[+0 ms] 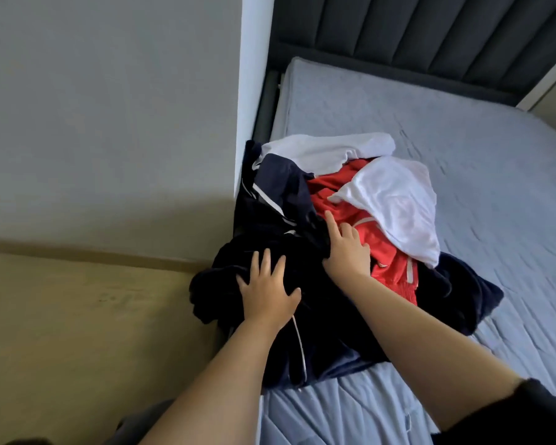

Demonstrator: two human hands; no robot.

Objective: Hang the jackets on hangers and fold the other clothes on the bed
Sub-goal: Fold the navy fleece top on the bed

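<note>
Barely started: clothes heap (pixel 392 203) mid-frame on the bed (pixel 463 139) unsorted, nothing folded or hung; left hand (pixel 267 293) spread flat on dark jacket (pixel 283 191), right hand (pixel 347 252) loose-fingered on red garment (pixel 395 277).

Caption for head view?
Left hand and right hand rest on crumpled navy, red, white clothes pile on grey mattress.

Left hand (pixel 267 293) splayed, right hand (pixel 347 252) loosely bent

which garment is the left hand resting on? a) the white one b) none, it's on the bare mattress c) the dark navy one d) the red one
c: the left hand lies with fingers spread flat on the dark navy garment.
</note>
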